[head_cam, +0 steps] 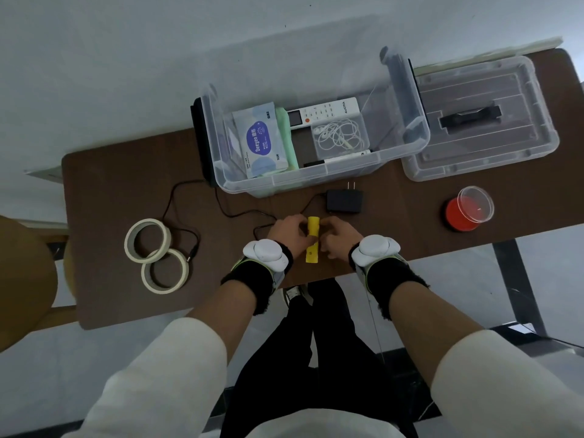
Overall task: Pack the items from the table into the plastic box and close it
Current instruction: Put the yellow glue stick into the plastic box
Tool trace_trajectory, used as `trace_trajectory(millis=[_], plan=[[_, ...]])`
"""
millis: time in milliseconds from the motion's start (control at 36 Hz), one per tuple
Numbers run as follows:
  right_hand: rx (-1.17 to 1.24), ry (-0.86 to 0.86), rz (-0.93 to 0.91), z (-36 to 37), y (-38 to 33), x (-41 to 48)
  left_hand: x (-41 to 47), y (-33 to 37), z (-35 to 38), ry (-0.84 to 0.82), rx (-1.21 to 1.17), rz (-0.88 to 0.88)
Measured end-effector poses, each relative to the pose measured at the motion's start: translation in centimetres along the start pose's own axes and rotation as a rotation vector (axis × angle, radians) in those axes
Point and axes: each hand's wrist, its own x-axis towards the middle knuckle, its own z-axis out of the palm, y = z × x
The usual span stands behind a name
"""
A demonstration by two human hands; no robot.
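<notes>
A yellow measuring tape, partly rolled, sits near the table's front edge with a strip trailing toward me. My left hand grips the roll from the left and my right hand grips it from the right. Behind it stands the clear plastic box, open, holding a wipes pack, a white remote, white earphones and a marker. The box's clear lid lies upside down to its right. A black power adapter with its cable lies just in front of the box.
Two rolls of masking tape overlap at the left front of the brown table. A red round container with a clear lid stands at the right. A wooden chair is beside the table's left end.
</notes>
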Motion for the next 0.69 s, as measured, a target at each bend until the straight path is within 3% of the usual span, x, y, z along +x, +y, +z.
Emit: trace_trajectory(millis=[389,695], plan=[[0.106,0.058,-0.013,-1.1,-0.1,-1.1,-1.3,0.9,-1.2,0.015,-0.053,0.163],[0.227,0.241,-0.136,-4.9,-3.3,-4.4,-3.4,5.5,-5.7,0.089,-0.117,0.294]])
